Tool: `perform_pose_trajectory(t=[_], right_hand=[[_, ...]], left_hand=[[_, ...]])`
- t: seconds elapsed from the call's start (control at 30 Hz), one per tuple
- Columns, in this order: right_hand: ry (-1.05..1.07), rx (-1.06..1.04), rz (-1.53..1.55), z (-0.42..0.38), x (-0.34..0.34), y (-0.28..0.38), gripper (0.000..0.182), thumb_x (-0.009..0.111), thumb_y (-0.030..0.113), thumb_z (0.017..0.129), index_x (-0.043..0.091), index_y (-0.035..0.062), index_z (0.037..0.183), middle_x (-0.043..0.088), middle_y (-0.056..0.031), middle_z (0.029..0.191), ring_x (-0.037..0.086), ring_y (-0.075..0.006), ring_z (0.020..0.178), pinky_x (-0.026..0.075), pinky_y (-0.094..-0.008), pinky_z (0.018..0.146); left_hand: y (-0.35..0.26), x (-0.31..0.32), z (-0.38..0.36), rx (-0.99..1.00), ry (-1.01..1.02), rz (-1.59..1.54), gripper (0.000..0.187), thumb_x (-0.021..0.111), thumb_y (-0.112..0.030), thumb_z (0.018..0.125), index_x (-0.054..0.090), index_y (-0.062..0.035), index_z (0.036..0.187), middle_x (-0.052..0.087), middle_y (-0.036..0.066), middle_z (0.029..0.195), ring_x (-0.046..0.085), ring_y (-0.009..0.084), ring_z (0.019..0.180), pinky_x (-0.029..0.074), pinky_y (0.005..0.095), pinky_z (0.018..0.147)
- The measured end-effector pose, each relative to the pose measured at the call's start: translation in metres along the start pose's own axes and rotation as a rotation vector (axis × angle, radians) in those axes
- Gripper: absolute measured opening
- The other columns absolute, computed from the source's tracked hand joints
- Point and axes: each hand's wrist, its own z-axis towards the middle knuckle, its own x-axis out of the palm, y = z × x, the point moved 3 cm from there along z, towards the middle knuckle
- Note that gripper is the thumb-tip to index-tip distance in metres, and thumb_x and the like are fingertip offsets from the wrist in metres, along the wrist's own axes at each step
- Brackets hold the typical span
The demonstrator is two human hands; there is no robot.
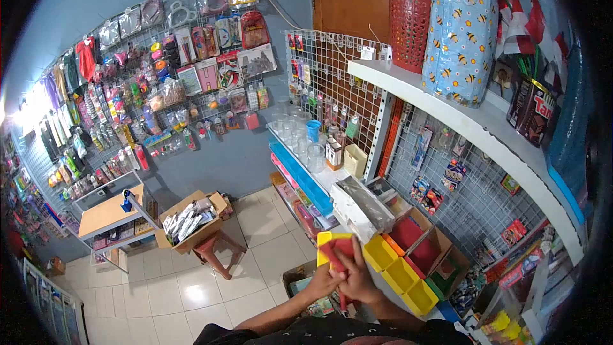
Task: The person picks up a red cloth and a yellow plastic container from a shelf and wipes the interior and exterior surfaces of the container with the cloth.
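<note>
Both hands meet low in the middle of the view, over a row of yellow bins. My left hand [324,281] is closed on a red item [332,257], which looks like cloth or a soft strip. Against it, my right hand [359,276] is closed too, its fingers partly over the same red item. Part of the red item hangs below the hands. Just behind them is a yellow bin [324,237], and more yellow bins [381,253] stand to the right. Fingertips are partly hidden by each other.
A white shelf [463,121] with a red basket [408,29] juts out at upper right. Glass jars [315,158] line a lower shelf. An open carton [191,217] sits on a red stool [220,254] at left. A box [297,278] stands low beside the left forearm.
</note>
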Motion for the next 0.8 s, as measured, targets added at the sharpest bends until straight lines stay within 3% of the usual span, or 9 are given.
perform_pose_trajectory(t=[0.1, 0.27, 0.4, 0.5, 0.57, 0.6, 0.67, 0.77, 0.8], right_hand=[[0.108, -0.003, 0.176, -0.014, 0.011, 0.001, 0.065, 0.065, 0.02, 0.089, 0.048, 0.0234, 0.151, 0.012, -0.0387, 0.159, 0.018, -0.058, 0.147, 0.023, -0.0582, 0.119], [-0.025, 0.084, 0.144, 0.006, 0.003, -0.018, 0.061, 0.063, 0.02, 0.091, 0.047, 0.0022, 0.147, 0.012, -0.0375, 0.16, 0.025, -0.0534, 0.146, 0.029, -0.0491, 0.119], [-0.124, 0.071, 0.074, 0.014, 0.005, 0.004, 0.052, 0.067, 0.02, 0.09, 0.057, 0.0055, 0.139, 0.014, -0.037, 0.16, 0.03, -0.0531, 0.144, 0.034, -0.0491, 0.116], [0.009, 0.013, 0.108, -0.005, 0.025, 0.001, 0.054, 0.072, 0.012, 0.084, 0.062, 0.0115, 0.137, 0.011, -0.0386, 0.16, 0.023, -0.0535, 0.148, 0.035, -0.0498, 0.115], [0.03, -0.03, 0.179, -0.015, 0.03, -0.002, 0.049, 0.071, 0.009, 0.083, 0.067, 0.01, 0.131, 0.019, -0.0356, 0.16, 0.03, -0.05, 0.146, 0.037, -0.048, 0.114], [0.051, -0.028, 0.183, -0.016, 0.029, -0.008, 0.046, 0.07, 0.008, 0.082, 0.068, 0.0091, 0.129, 0.027, -0.0339, 0.157, 0.036, -0.0477, 0.143, 0.038, -0.047, 0.113], [0.089, -0.022, 0.196, -0.018, 0.025, -0.022, 0.042, 0.069, 0.007, 0.082, 0.071, 0.0071, 0.123, 0.042, -0.0305, 0.151, 0.047, -0.043, 0.138, 0.041, -0.045, 0.112], [0.125, 0.172, 0.372, -0.007, 0.005, -0.044, 0.037, 0.068, 0.005, 0.081, 0.072, 0.0042, 0.118, 0.061, -0.0238, 0.133, 0.06, -0.0363, 0.124, 0.045, -0.0413, 0.107], [-0.012, 0.148, 0.374, -0.003, -0.002, -0.047, 0.037, 0.067, 0.005, 0.081, 0.071, 0.0023, 0.118, 0.067, -0.0198, 0.123, 0.063, -0.0335, 0.117, 0.047, -0.0401, 0.104]], left_hand=[[-0.045, -0.012, 0.011, 0.116, -0.06, -0.132, 0.044, 0.069, -0.033, 0.097, 0.059, 0.0002, 0.124, 0.068, 0.008, 0.108, 0.063, 0.0183, 0.098, 0.052, 0.0363, 0.087], [-0.013, -0.018, -0.014, -0.132, 0.082, 0.109, 0.046, 0.068, -0.041, 0.097, 0.059, -0.0014, 0.119, 0.067, 0.006, 0.1, 0.061, 0.0153, 0.09, 0.052, 0.0351, 0.081], [0.017, -0.02, -0.019, -0.058, 0.118, 0.117, 0.044, 0.069, -0.036, 0.097, 0.059, -0.0004, 0.122, 0.068, 0.008, 0.102, 0.063, 0.0182, 0.094, 0.051, 0.0365, 0.086], [-0.014, -0.023, -0.008, -0.001, -0.074, 0.013, 0.039, 0.061, -0.034, 0.102, 0.061, -0.0007, 0.122, 0.069, 0.01, 0.105, 0.063, 0.0187, 0.097, 0.051, 0.0362, 0.087], [-0.026, -0.026, 0.001, 0.087, -0.215, -0.118, 0.037, 0.056, -0.033, 0.104, 0.062, -0.0005, 0.121, 0.069, 0.009, 0.105, 0.063, 0.0178, 0.097, 0.051, 0.035, 0.086], [-0.018, -0.043, -0.002, 0.051, -0.122, 0.153, 0.037, 0.051, -0.032, 0.107, 0.062, 0.0017, 0.118, 0.07, 0.007, 0.104, 0.063, 0.0163, 0.095, 0.051, 0.0336, 0.084], [0.027, -0.056, -0.007, -0.087, -0.244, 0.052, 0.039, 0.049, -0.033, 0.108, 0.062, 0.0031, 0.114, 0.068, 0.005, 0.099, 0.062, 0.0149, 0.09, 0.051, 0.0328, 0.081], [-0.006, -0.054, -0.007, -0.133, -0.418, 0.011, 0.041, 0.044, -0.034, 0.11, 0.059, 0.003, 0.101, 0.062, 0.002, 0.086, 0.056, 0.0113, 0.079, 0.049, 0.0315, 0.072], [0.007, -0.059, -0.008, -0.152, -0.435, -0.023, 0.041, 0.044, -0.034, 0.11, 0.059, 0.0028, 0.099, 0.061, 0.001, 0.085, 0.055, 0.0112, 0.078, 0.049, 0.0315, 0.07]])
